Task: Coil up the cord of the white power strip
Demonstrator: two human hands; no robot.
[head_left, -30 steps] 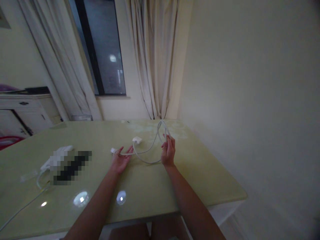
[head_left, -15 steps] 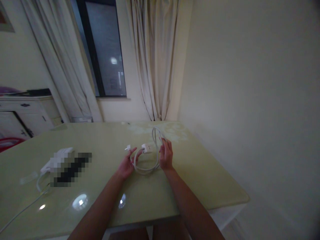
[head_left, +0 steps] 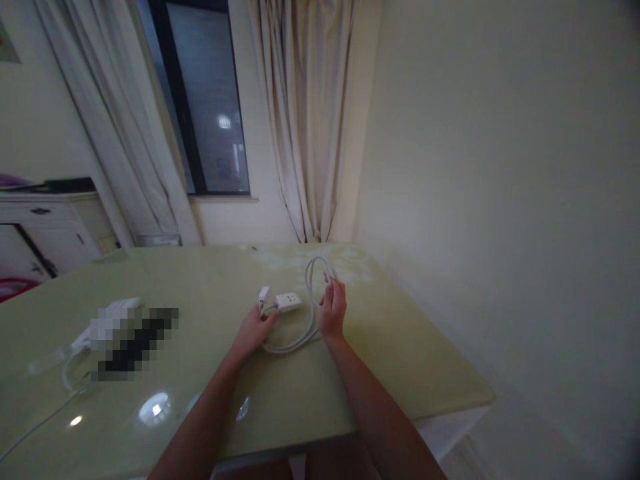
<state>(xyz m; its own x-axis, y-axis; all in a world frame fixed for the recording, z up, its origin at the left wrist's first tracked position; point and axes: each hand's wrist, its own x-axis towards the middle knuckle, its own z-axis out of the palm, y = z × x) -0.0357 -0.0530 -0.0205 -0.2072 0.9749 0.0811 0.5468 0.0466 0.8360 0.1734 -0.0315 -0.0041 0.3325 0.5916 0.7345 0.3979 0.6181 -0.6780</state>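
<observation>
A white extension cord point(head_left: 295, 347) lies in a loose loop between my hands. My left hand point(head_left: 254, 331) is closed around the cord near its two ends. Just beyond those fingers a white plug point(head_left: 264, 295) points up, and to its right is the white socket block point(head_left: 289, 303), its outlet holes showing. My right hand point(head_left: 333, 310) grips the other side of the loop, whose top bends up and away from me. The palm side of my left hand is hidden.
The pale green glossy table point(head_left: 410, 353) reaches to the wall on the right. At the left lie a white object point(head_left: 120, 310) with a cable and a blurred dark object point(head_left: 135, 343). Behind stand curtains point(head_left: 320, 133), a window point(head_left: 207, 100) and a cabinet point(head_left: 55, 227).
My left hand has turned over and its spread fingers have closed on the cord. The plug now points up, and the socket block has swung slightly left and down. My right hand stays nearly still.
</observation>
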